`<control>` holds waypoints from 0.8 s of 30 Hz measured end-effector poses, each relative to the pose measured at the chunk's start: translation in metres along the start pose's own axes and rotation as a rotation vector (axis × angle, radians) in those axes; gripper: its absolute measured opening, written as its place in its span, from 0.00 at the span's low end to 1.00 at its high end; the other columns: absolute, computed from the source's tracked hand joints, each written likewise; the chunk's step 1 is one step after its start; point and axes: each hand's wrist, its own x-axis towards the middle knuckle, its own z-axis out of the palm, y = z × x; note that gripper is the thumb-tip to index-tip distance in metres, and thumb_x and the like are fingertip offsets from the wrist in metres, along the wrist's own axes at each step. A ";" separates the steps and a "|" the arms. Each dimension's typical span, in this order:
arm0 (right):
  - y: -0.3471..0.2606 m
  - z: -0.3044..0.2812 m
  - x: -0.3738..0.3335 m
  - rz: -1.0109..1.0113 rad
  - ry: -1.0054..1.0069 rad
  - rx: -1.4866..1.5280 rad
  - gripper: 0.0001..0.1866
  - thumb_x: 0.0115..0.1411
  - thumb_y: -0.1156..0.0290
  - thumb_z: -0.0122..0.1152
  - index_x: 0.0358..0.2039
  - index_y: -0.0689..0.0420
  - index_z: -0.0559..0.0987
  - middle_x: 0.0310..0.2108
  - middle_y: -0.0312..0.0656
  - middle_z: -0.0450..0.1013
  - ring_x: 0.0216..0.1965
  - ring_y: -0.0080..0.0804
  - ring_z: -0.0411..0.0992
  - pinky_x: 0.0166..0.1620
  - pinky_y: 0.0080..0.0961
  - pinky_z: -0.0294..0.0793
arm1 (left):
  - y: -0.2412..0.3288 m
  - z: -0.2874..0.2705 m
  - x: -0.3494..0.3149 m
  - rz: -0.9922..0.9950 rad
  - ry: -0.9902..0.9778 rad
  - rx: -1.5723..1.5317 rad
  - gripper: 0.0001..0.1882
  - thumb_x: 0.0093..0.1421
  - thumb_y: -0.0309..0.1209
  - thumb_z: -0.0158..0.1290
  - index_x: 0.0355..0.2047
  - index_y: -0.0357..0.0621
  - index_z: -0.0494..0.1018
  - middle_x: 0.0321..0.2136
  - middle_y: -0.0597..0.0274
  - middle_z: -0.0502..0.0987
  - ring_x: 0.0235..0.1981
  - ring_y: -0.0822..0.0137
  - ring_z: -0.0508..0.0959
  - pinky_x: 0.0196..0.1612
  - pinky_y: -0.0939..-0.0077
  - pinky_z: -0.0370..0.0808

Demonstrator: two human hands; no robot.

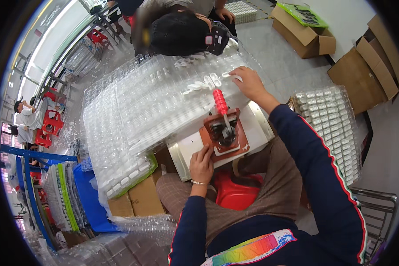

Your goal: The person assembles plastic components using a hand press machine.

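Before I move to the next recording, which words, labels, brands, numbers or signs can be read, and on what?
Cardboard box, lower left: dark print on its side, not copied out here.
Pink label by the co-worker's head: too small to read.
Sweater graphic: multicoloured, no lettering I can make out.
I can't make out any other text.

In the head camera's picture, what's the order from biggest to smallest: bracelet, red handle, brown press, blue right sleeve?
As they look, largest first:
1. Blue right sleeve, perhaps partly because it's near the camera
2. Brown press
3. Red handle
4. Bracelet
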 end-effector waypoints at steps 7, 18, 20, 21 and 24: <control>0.001 0.012 0.042 0.100 -0.162 -0.416 0.13 0.55 0.68 0.60 0.42 0.51 0.81 0.42 0.43 0.75 0.47 0.44 0.72 0.50 0.40 0.68 | 0.001 -0.001 -0.011 -0.041 -0.050 0.055 0.25 0.47 0.22 0.56 0.49 0.51 0.76 0.51 0.68 0.75 0.43 0.62 0.75 0.46 0.67 0.73; 0.016 -0.033 -0.053 -0.005 -0.042 0.065 0.20 0.60 0.61 0.59 0.51 0.55 0.78 0.35 0.42 0.76 0.36 0.41 0.73 0.43 0.29 0.71 | -0.001 -0.001 -0.008 -0.017 0.008 0.027 0.25 0.47 0.22 0.54 0.49 0.51 0.76 0.49 0.68 0.75 0.43 0.62 0.74 0.46 0.68 0.72; 0.014 -0.035 -0.093 0.161 -0.104 0.248 0.16 0.60 0.65 0.61 0.47 0.58 0.78 0.28 0.37 0.74 0.31 0.30 0.72 0.38 0.24 0.71 | -0.003 -0.001 -0.007 -0.027 0.015 0.026 0.25 0.47 0.22 0.54 0.48 0.51 0.76 0.49 0.68 0.76 0.43 0.62 0.74 0.46 0.68 0.72; 0.011 -0.030 -0.112 0.167 -0.124 0.253 0.16 0.60 0.65 0.61 0.47 0.58 0.78 0.28 0.37 0.74 0.31 0.30 0.72 0.38 0.24 0.71 | -0.003 -0.001 -0.008 -0.015 0.031 0.025 0.24 0.48 0.23 0.55 0.47 0.52 0.77 0.48 0.69 0.76 0.43 0.62 0.74 0.46 0.68 0.73; -0.001 -0.005 -0.163 0.448 -0.215 0.693 0.11 0.57 0.75 0.65 0.40 0.58 0.77 0.29 0.33 0.74 0.29 0.18 0.71 0.33 0.16 0.70 | -0.002 -0.001 -0.008 -0.030 0.042 0.011 0.22 0.49 0.23 0.55 0.47 0.53 0.77 0.48 0.69 0.76 0.43 0.61 0.75 0.46 0.68 0.73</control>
